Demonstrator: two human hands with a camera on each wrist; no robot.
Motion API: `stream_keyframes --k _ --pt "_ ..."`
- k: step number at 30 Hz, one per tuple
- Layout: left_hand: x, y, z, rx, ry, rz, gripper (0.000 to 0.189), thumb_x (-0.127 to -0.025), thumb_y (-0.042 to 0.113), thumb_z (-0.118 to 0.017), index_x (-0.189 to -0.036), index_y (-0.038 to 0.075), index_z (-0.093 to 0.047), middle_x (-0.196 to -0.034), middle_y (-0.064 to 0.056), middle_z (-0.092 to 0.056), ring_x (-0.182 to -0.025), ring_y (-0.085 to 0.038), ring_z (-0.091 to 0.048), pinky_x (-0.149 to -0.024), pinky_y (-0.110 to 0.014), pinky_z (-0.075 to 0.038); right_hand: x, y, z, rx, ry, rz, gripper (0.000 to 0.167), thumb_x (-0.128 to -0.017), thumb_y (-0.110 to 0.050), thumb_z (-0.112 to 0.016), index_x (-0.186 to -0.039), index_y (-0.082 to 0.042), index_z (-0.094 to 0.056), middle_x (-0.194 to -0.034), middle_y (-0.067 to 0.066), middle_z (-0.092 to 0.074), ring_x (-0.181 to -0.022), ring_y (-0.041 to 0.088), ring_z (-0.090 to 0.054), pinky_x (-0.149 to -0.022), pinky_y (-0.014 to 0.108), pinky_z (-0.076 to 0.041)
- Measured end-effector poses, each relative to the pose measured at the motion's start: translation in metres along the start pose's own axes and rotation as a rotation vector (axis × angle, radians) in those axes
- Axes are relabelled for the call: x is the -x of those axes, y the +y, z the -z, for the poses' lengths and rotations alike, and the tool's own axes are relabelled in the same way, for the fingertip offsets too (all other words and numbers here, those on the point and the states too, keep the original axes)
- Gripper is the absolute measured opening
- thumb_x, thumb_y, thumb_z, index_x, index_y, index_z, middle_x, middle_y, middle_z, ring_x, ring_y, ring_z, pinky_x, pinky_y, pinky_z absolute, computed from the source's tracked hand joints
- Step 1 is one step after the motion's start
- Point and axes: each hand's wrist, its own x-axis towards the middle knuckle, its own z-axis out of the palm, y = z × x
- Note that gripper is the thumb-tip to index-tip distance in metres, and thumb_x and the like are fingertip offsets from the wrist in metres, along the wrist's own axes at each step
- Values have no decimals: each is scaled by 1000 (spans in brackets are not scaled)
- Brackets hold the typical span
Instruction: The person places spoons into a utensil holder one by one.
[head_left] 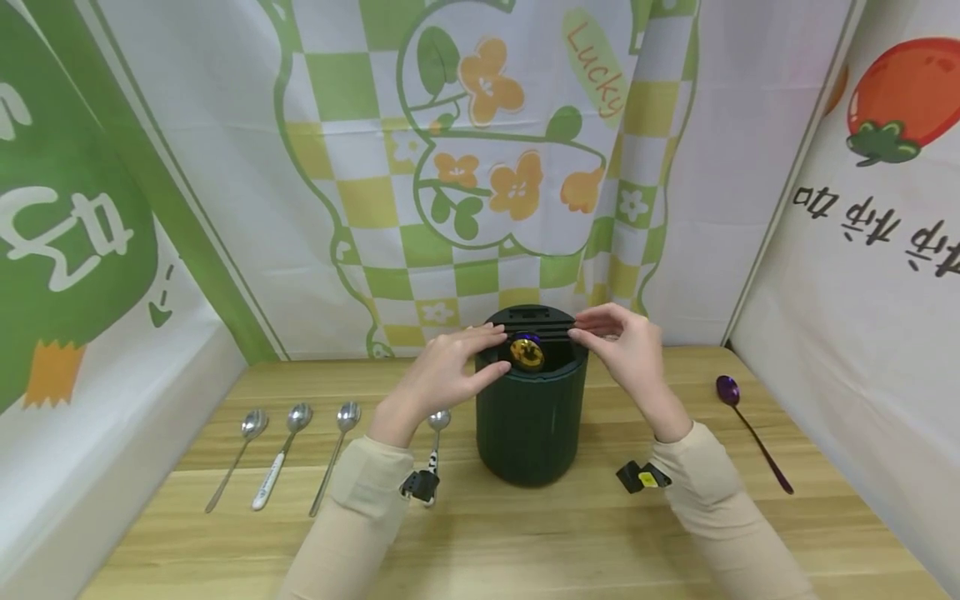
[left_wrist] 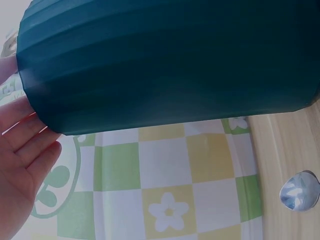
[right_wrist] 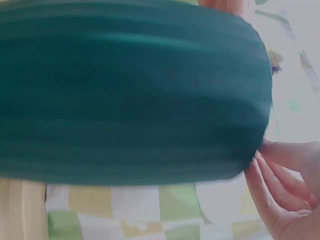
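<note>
A dark green ribbed utensil holder [head_left: 529,429] stands upright on the wooden table, with a black slotted insert [head_left: 534,315] across the back of its mouth. The bowls of a gold spoon [head_left: 527,354] and a purple spoon show in the opening; their handles are hidden inside. My left hand [head_left: 450,367] rests at the left rim, fingers nearly straight and thumb spread toward the front. At the opposite side, my right hand [head_left: 626,350] pinches the rim. In the right wrist view, its thumb and fingertips meet at the edge of the holder [right_wrist: 135,100].
Several silver spoons lie left of the holder, among them a white-handled spoon [head_left: 274,471] and a spoon with a patterned handle [head_left: 438,421] close by my left wrist. A purple spoon [head_left: 753,437] lies far right. Printed cloth [head_left: 487,192] hangs behind the table [head_left: 525,542].
</note>
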Motion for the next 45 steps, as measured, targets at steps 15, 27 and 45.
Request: stream_keyframes --k 15,27,45 --pt "1 -1 1 4 15 -5 50 -93 46 -55 -131 13 -59 -137 -3 -55 -127 -25 -51 -105 -44 -41 11 55 44 114 45 -127 27 -88 -25 -68 -103 -3 -69 -96 16 -72 -68 -14 -55 -61 10 -49" --pt "3 -2 0 13 16 2 50 -93 46 -54 -131 14 -59 -137 -2 -55 -128 -24 -51 -106 -44 -40 23 86 56 176 44 -186 31 -90 -28 -66 -103 0 -68 -96 20 -71 -65 -13 -55 -57 11 -49" --pt "1 -1 -2 4 3 -2 50 -93 46 -54 -132 14 -58 -138 -3 -54 -128 -25 -50 -106 -44 -40 41 131 82 303 18 -273 27 -92 -21 -63 -103 4 -67 -97 25 -68 -66 -2 -58 -56 15 -47"
